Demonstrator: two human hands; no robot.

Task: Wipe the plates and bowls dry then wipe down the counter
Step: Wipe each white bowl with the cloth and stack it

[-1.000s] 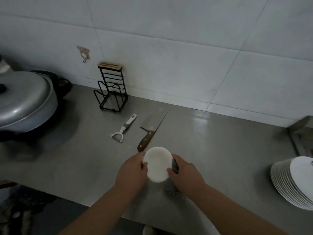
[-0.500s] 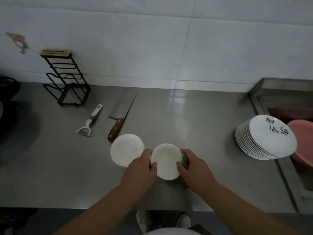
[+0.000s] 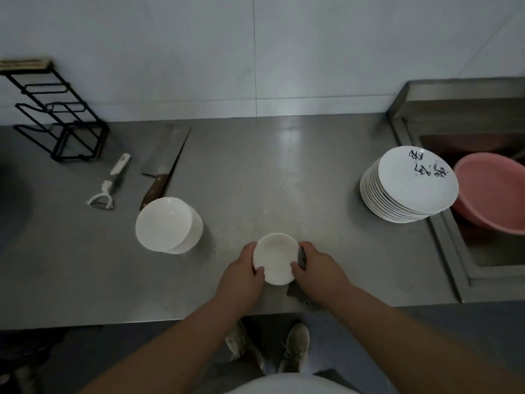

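Observation:
I hold a small white bowl (image 3: 276, 258) above the front of the steel counter (image 3: 272, 177). My left hand (image 3: 241, 275) grips its left rim, thumb on the inside. My right hand (image 3: 318, 268) grips the right rim together with a dark cloth (image 3: 301, 258), which hangs down under that hand. A short stack of white bowls (image 3: 167, 224) sits on the counter to the left. A tall stack of white plates (image 3: 409, 186), the top one with black brush marks, stands at the right by the sink.
A cleaver (image 3: 163, 166) and a white peeler (image 3: 109, 184) lie at the back left, near a black wire rack (image 3: 56, 115). A pink basin (image 3: 494, 191) sits in the sink (image 3: 454, 251) at the right. My shoes (image 3: 270, 345) show below the counter edge.
The view has swung right and down, bringing the sink and basin into sight. Both hands still hold the small bowl and cloth; the stacked bowls now lie further left of them.

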